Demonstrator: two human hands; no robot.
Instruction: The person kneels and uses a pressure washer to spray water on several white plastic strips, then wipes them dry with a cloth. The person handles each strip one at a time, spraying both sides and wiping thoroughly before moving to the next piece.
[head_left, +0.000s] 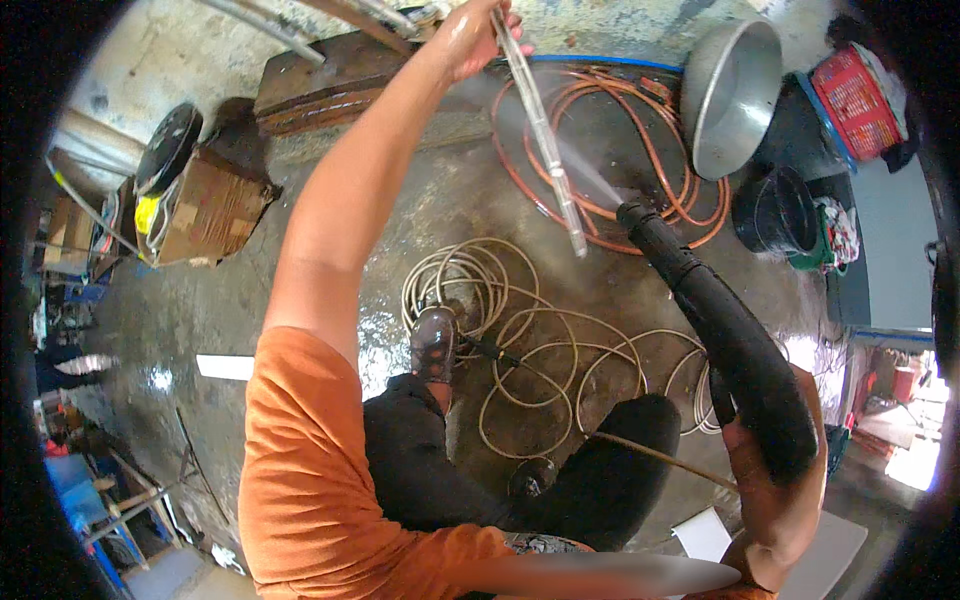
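At the top of the view, my left hand (474, 39) grips one end of a long, narrow, pale strip (536, 112) that slants down to the right above the floor. My right hand (742, 450), partly hidden, holds a black pressure-washer gun (720, 322) pointing up and left. White water spray (596, 171) leaves its nozzle and reaches the strip's middle. A thin beige hose (660, 457) runs towards the gun from loose coils around my feet. I cannot tell what the strip is made of.
Coiled orange hose (664, 161) lies beneath the spray. A large metal bowl (731, 97), a black bucket (776, 214) and a red basket (859, 101) stand at right. At left are a cardboard box (214, 206) and a wooden beam (322, 90). The concrete floor (322, 450) is wet.
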